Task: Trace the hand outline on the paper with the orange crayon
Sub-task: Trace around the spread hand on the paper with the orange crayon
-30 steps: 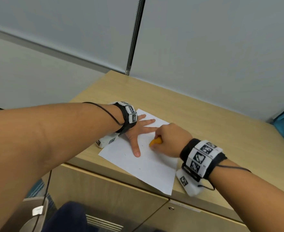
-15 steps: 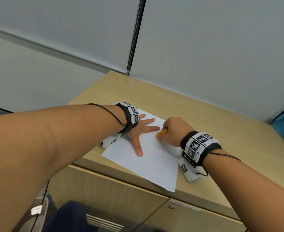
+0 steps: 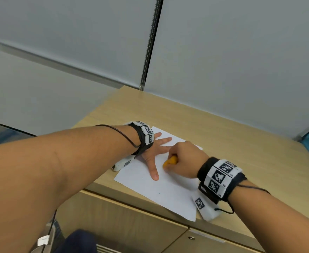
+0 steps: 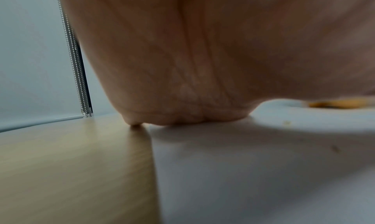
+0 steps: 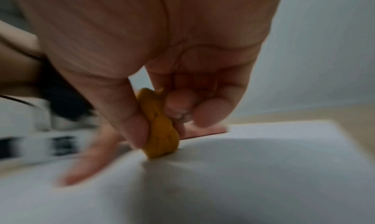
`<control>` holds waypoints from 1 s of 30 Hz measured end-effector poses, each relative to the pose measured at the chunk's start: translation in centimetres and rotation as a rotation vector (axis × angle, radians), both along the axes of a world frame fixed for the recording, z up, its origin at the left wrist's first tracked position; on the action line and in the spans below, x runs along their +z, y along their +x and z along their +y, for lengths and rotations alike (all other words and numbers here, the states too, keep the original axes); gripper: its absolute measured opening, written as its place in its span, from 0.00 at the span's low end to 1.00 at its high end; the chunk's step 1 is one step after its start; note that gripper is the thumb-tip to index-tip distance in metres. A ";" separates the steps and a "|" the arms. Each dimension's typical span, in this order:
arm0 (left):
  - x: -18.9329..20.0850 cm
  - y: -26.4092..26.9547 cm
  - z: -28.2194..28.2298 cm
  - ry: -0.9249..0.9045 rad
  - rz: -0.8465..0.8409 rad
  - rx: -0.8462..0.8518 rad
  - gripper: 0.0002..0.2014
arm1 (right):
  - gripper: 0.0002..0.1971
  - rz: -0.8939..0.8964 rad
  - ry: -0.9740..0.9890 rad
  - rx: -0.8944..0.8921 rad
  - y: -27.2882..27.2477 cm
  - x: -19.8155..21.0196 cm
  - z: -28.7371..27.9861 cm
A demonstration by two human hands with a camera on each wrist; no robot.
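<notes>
The left hand (image 3: 151, 152) lies flat, palm down, fingers straight and spread. The right hand (image 3: 184, 160) is curled just beside it, thumb and fingertips (image 5: 211, 113) pinching together. Both bare forearms reach forward, each wrist wearing a black-and-white patterned band (image 3: 221, 178).

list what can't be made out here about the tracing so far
- Drawn line: no orange mark shows on the paper in the head view; too faint or small.
- Crayon tip contact: blurred in the right wrist view.
- Left hand fingers: palm fills the left wrist view.
</notes>
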State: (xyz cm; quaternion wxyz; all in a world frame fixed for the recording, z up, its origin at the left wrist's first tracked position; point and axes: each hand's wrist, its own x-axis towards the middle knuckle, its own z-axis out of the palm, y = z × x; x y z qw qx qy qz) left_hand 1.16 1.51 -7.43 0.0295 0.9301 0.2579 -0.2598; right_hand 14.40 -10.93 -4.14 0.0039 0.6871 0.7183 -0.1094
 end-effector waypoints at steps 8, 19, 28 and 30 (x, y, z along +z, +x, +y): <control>0.1 -0.1 -0.1 -0.014 -0.020 0.016 0.72 | 0.11 -0.092 0.089 -0.168 2.3 0.7 2.0; 0.1 0.1 -0.2 -0.012 -0.014 0.009 0.73 | 0.12 -0.090 0.099 -0.178 2.6 0.1 1.9; 0.1 -0.1 -0.2 -0.018 -0.022 0.010 0.72 | 0.11 -0.031 -0.029 -0.098 1.3 0.9 1.1; 0.1 0.0 -0.2 -0.016 -0.020 0.015 0.73 | 0.12 -0.079 0.039 -0.187 2.1 1.0 1.8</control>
